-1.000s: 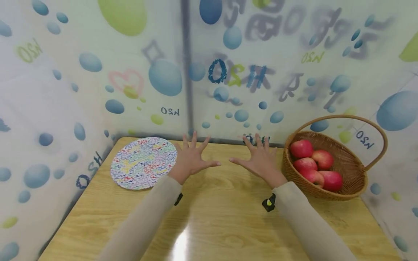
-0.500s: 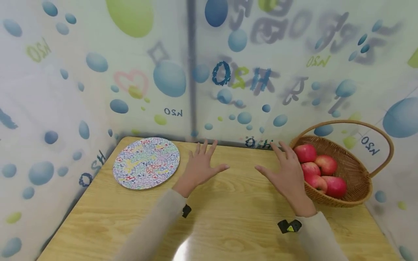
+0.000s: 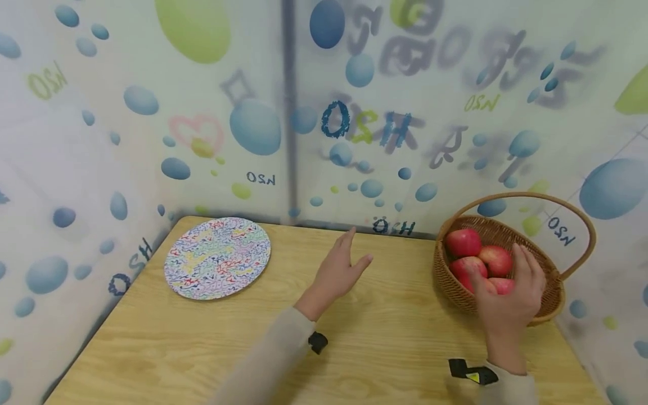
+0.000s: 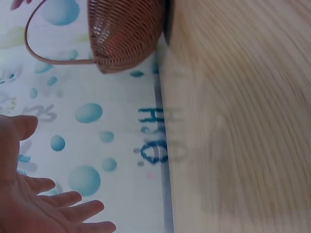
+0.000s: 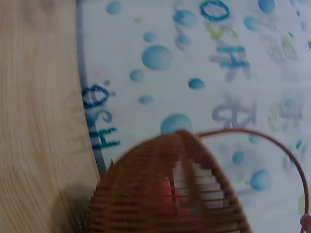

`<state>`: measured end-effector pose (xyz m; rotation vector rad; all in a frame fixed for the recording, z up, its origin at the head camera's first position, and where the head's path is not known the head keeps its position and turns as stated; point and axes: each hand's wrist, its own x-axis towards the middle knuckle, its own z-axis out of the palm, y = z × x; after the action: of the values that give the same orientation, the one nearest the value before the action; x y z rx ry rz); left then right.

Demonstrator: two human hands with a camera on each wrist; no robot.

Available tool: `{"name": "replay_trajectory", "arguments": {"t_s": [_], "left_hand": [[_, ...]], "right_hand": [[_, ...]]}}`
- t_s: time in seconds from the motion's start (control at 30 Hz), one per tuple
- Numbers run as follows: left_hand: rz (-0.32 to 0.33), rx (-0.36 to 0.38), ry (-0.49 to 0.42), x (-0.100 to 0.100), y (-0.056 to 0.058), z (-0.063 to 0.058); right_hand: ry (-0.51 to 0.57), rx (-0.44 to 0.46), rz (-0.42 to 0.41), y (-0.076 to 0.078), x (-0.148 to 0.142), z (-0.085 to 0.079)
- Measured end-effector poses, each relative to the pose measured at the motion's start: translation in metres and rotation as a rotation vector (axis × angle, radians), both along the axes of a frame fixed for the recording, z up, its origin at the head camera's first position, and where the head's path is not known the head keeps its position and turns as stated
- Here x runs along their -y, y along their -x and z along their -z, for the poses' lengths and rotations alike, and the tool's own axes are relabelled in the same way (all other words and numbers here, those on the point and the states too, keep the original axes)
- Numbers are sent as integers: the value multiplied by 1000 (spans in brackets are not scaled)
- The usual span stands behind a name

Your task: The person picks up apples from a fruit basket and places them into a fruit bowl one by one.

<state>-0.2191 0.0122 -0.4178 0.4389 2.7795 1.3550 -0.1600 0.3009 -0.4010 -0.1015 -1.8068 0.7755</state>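
- Bubble-printed wall (image 3: 440,56) behind the wooden bench (image 3: 202,349).
- We see apples (image 3: 495,261) in the wicker basket (image 3: 454,288), bench right; its long axis runs far-left to near-right.
- Right hand (image 3: 511,298) nearer, over the apples, thumb and fingers apart; contact we cannot tell.
- Left hand (image 3: 335,273) well left, holding nothing.

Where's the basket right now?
In the head view, the basket sits on the right of the table, its apples partly hidden behind the right hand.
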Motion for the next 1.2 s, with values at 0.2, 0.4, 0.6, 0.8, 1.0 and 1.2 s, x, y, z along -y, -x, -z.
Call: {"name": "replay_trajectory", "arguments": {"t_s": [0.2,0.4,0.6,0.8,1.0,1.2], "left_hand": [[10,66,-149,-29,0,2],[66,38,-305,-56,2,8],[141,78,-416,-76,2,20],[150,187,-488,-90,6,26],[203,417,-775,-105,7,32],[240,513,-891,-125,11,36]], "right_hand": [[70,-19,66,-10,-28,-3],[167,28,167,-15,-66,2],[311,167,189,-21,-87,11],[401,339,138,-23,-102,19],[533,458,75,-23,-108,25],[783,378,-41,-24,-115,34]]}}
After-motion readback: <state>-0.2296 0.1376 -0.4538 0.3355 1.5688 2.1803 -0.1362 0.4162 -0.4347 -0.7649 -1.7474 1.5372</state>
